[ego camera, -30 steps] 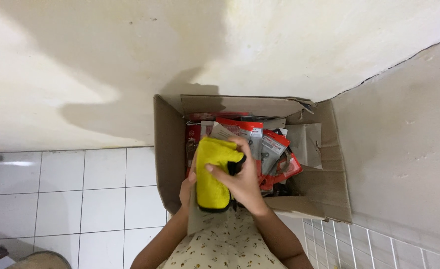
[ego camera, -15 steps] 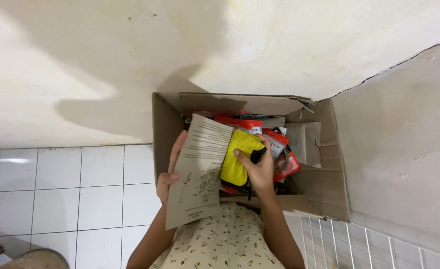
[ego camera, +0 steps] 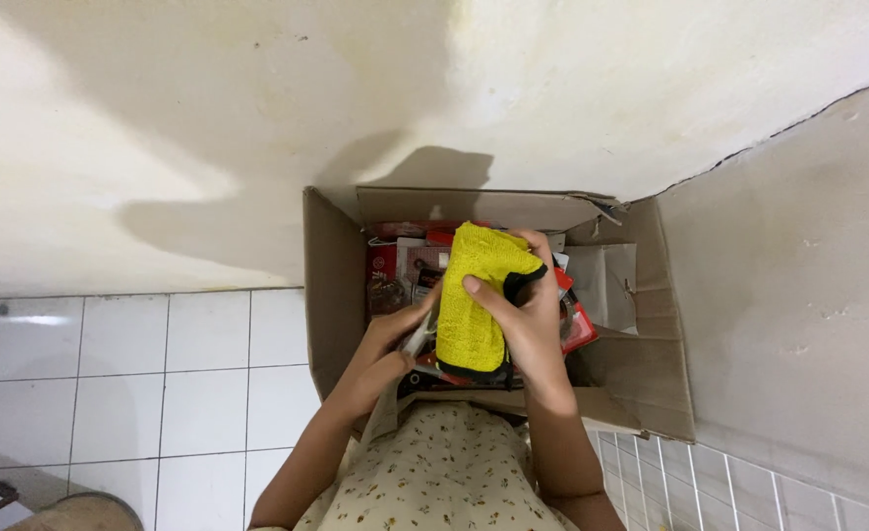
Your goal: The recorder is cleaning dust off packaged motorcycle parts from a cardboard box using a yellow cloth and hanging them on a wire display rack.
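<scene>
Our right hand [ego camera: 525, 313] grips the yellow fuzzy cloth [ego camera: 476, 300] over the open brown cardboard box [ego camera: 328, 295]; our left hand [ego camera: 395, 346] pinches a thin item, most packets still inside.

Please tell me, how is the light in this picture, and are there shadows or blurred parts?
Head view: soft, uneven light on the pale wall, brighter at the upper right; a broad shadow falls on it above the cardboard box; faint glare on a floor tile; the yellow cloth and right hand look sharp; wide-angle bending shows at the edges.
</scene>
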